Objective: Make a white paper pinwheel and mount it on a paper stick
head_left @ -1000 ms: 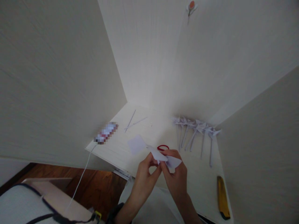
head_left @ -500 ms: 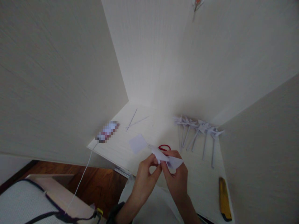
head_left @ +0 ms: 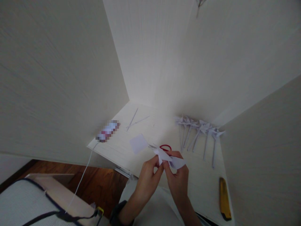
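Note:
Between my two hands, over the front of the white desk, is a white paper pinwheel (head_left: pixel 164 155) with folded, curling blades. My left hand (head_left: pixel 150 174) pinches its left side between thumb and fingers. From the right, my right hand (head_left: pixel 177 175) grips it, the thumb pressed near its centre. Just beyond the paper lie scissors with a red handle (head_left: pixel 166 146); their other parts are partly covered by the paper and my hands. A square of white paper (head_left: pixel 138 143) rests flat to the left of the scissors' tips.
Several finished paper pinwheels (head_left: pixel 199 127) on sticks lie in a row at the back right. Two thin paper sticks (head_left: pixel 133 119) cross at the back left. A yellow utility knife (head_left: pixel 225 199) lies near the right edge, a blurred-out device (head_left: pixel 107 131) with a white cable (head_left: pixel 85 171) at the left.
The paper in my hands has tilted and shifted slightly right, and more of the scissors' blades shows. Both hands keep their hold. The view has moved a little.

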`<state>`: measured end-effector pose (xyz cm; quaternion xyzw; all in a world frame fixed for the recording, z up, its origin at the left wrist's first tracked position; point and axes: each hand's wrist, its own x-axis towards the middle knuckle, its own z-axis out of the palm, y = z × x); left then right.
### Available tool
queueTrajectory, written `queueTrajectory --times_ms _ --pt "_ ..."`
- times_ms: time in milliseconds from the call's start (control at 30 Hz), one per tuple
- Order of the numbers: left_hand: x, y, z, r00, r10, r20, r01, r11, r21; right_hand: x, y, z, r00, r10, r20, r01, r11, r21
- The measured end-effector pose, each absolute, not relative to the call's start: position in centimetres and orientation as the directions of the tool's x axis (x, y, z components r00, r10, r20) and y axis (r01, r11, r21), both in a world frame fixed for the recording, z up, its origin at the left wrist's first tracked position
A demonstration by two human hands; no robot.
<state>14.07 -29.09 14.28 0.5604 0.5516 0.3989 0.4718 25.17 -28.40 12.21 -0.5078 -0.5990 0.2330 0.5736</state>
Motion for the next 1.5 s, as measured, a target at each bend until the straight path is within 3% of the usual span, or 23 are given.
queueTrajectory --times_ms 400,500,633,867,1500 --pt "14.1 -28.9 14.5 0.082 0.992 -0.095 0.140 0.082 0.987 25.3 -28.3 11.8 0.229 0.916 0.329 0.199 0.286 -0.937" --pt "14.0 -28.6 14.9 0.118 0.980 -0.162 -0.067 0.170 0.983 25.3 -28.1 11.9 0.250 0.931 0.265 0.126 0.240 -0.963" --pt "13.6 -28.6 15.3 0.172 0.948 -0.266 -0.394 0.314 0.864 25.1 -28.1 12.2 0.253 0.950 0.181 0.018 0.182 -0.983" --pt "13.6 -28.9 14.5 0.179 0.933 -0.312 -0.582 0.356 0.731 24.7 -28.3 12.9 0.224 0.965 0.132 -0.081 0.154 -0.985" --pt "13.6 -28.6 14.2 0.050 0.901 -0.430 -0.639 0.360 0.680 25.1 -28.6 11.6 0.093 0.994 0.060 -0.169 0.075 -0.983"
